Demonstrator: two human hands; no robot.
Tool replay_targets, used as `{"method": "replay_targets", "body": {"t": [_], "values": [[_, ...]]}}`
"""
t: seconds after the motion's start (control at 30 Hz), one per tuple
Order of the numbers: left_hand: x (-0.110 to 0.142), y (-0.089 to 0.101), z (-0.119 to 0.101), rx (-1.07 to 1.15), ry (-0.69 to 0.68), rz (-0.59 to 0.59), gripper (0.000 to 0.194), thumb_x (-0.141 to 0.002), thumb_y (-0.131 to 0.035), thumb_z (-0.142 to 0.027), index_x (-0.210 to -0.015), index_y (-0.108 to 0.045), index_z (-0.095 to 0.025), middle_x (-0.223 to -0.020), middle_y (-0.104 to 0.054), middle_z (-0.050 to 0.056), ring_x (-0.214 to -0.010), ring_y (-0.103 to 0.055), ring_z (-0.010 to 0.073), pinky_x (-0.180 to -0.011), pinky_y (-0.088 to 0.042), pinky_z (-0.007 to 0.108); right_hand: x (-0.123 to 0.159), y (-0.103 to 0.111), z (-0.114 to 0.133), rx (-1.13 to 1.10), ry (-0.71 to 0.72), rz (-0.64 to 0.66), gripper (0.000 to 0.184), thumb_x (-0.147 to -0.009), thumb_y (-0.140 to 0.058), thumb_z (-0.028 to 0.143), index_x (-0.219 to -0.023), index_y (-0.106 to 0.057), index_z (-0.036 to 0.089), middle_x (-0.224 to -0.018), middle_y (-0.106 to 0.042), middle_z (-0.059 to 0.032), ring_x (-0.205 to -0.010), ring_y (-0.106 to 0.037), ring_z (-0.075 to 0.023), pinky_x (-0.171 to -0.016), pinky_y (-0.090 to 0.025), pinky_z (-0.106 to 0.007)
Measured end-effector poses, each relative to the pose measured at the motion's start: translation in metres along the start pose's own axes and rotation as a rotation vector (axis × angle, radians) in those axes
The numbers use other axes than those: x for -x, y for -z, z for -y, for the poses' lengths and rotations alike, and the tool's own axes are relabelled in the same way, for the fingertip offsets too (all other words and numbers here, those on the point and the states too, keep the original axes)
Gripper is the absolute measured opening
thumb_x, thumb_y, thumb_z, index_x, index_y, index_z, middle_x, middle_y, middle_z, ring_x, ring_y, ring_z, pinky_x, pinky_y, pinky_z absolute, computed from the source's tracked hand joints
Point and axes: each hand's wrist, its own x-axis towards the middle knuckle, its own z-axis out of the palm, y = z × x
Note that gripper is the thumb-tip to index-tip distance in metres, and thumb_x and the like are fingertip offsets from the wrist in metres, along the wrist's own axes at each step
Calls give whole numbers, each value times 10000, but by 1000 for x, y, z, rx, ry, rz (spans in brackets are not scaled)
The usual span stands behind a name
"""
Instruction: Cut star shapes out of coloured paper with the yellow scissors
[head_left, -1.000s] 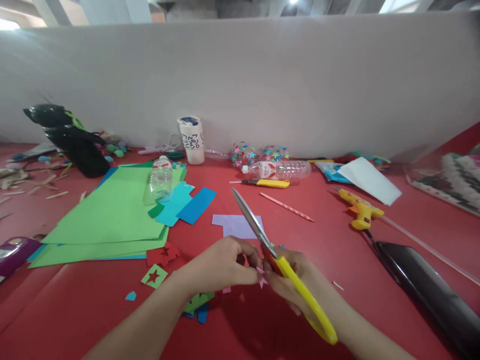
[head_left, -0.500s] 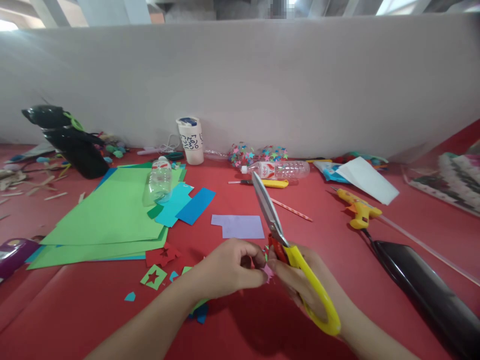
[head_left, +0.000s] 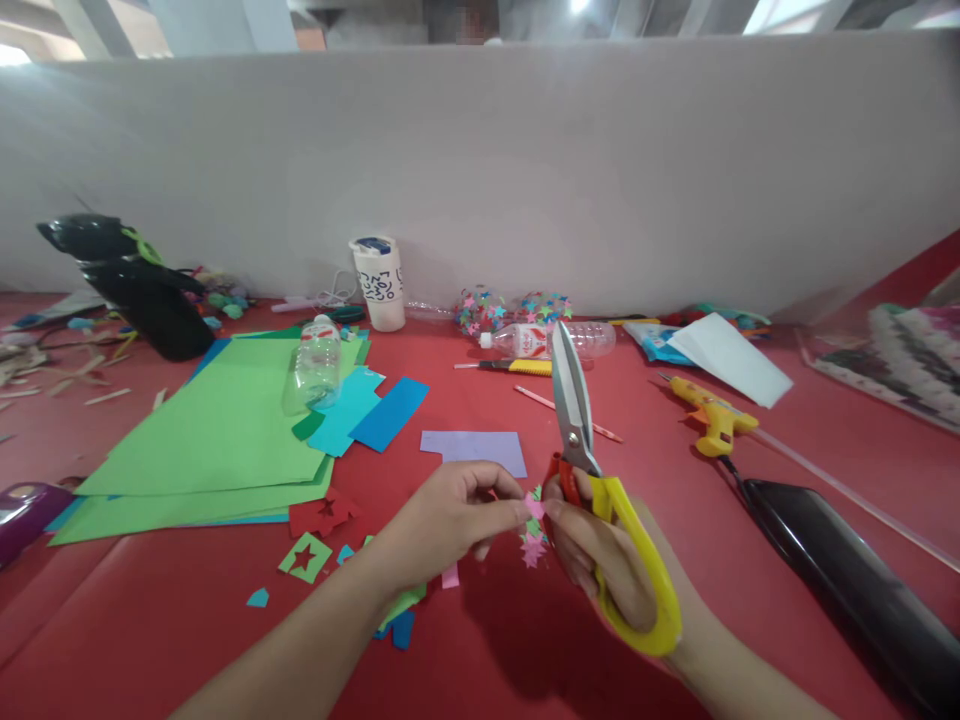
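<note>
My left hand (head_left: 454, 508) is closed in a pinch on the edge of a small pink piece (head_left: 534, 507), which looks like a cut-out star. In my right hand (head_left: 592, 545) are scissors (head_left: 574, 400) with red and yellow handles, blades together and pointing up. The right thumb and fingertip touch the pink piece from the other side. Below it lies a small heap of pink and green stars (head_left: 533, 550) on the red table (head_left: 517, 650). A lilac sheet (head_left: 487, 450) lies just beyond my left hand. Offcuts, including a green square with a star-shaped hole (head_left: 305, 556), lie to the left.
Green sheets (head_left: 202, 430) and a clear bottle (head_left: 316, 365) are at left. Toward the wall stand a black flask (head_left: 154, 300) and a white cup (head_left: 379, 285). A yellow glue gun (head_left: 716, 415) and a black case (head_left: 847, 570) lie at right.
The scissors have swung more upright and slightly right in my right hand. The pink piece has come up between both hands' fingertips, and the star heap beneath shows more.
</note>
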Motion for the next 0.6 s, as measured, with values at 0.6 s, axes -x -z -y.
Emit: {"method": "replay_targets", "body": {"t": [0.6], "values": [[5, 27, -15, 276, -275, -541, 137, -747, -611, -278, -673, -559, -175, -562, -557, -52, -379, -337, 19, -378, -259, 163, 9, 4, 13, 276, 10, 291, 306, -796, -479, 494, -688, -460, 208, -574, -403, 57, -385, -340, -69, -336, -284, -182]]}}
